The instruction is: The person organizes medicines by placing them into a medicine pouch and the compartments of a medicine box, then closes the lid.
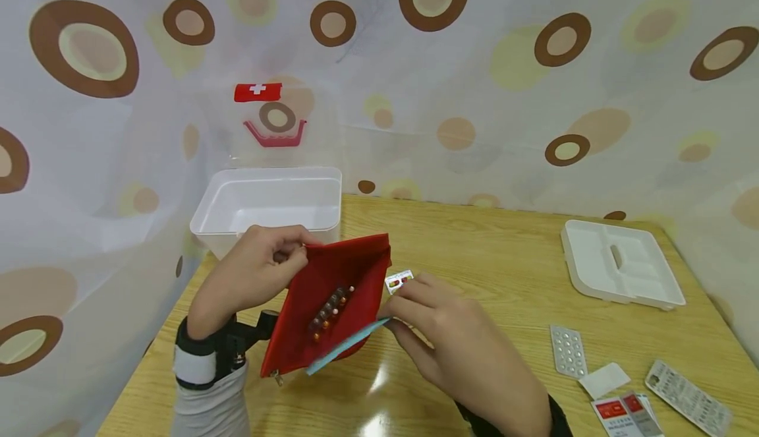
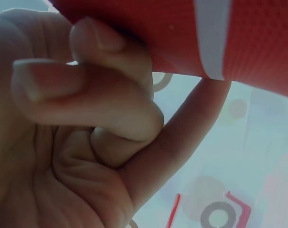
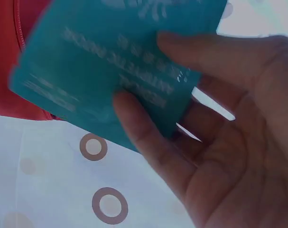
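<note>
My left hand [image 1: 267, 265] pinches the upper edge of a red zippered pouch [image 1: 362, 272], keeping its mouth spread apart. Inside the pouch lies a dark blister pack [image 1: 328, 312] with orange and white pills. A teal printed packet [image 3: 101, 71] is between the thumb and fingers of my right hand [image 1: 456, 338]. In the head view that packet appears edge-on, overlapping the pouch's near side. The left wrist view shows the pouch's red fabric with a white stripe over my left fingers [image 2: 172, 137].
A white box [image 1: 267, 200] with a raised clear lid stands at the back left. At right are a white tray [image 1: 640, 262], a blister pack [image 1: 568, 351], a silver blister strip [image 1: 688, 397] and red-white packets [image 1: 628, 414]. A small pill card [image 1: 398, 281] lies behind my right hand.
</note>
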Motion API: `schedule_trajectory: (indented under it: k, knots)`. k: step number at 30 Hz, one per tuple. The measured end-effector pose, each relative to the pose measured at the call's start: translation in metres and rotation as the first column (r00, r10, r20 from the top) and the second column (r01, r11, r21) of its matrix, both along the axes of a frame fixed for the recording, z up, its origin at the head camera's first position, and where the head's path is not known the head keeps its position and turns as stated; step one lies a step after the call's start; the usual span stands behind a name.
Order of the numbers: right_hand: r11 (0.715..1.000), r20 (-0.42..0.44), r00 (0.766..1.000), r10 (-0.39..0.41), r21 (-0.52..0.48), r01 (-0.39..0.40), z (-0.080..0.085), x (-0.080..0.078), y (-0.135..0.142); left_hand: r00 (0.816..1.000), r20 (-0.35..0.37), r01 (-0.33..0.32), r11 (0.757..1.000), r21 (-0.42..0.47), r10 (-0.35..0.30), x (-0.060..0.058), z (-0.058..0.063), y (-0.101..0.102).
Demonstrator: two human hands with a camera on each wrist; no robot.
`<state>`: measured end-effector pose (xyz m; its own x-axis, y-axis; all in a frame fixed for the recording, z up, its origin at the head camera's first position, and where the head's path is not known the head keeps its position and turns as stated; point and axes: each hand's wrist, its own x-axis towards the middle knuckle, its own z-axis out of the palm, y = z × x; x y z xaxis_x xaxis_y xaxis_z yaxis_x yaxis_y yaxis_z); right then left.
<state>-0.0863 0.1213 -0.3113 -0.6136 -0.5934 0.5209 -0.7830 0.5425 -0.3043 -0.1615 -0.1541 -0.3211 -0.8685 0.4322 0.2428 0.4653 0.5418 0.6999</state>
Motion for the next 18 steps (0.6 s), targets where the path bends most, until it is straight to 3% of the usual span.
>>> schedule_trajectory:
  k: [5,12,18]
  knots:
    - [0.998,0.001,0.999,-0.054,-0.036,0.054,-0.005,-0.01,-0.011,1.0,0.004,0.016,1.0,0.007,-0.016,0.0,0.0,0.004]
    - [1.0,-0.062,0.998,0.017,0.011,-0.016,-0.021,-0.018,-0.028,0.999,-0.022,0.041,0.999,0.012,-0.04,0.0,-0.003,0.009]
    - [0.997,-0.115,0.993,-0.003,-0.082,-0.006,-0.026,-0.017,-0.037,0.998,-0.035,0.059,0.998,0.017,-0.059,0.0,-0.003,0.013]
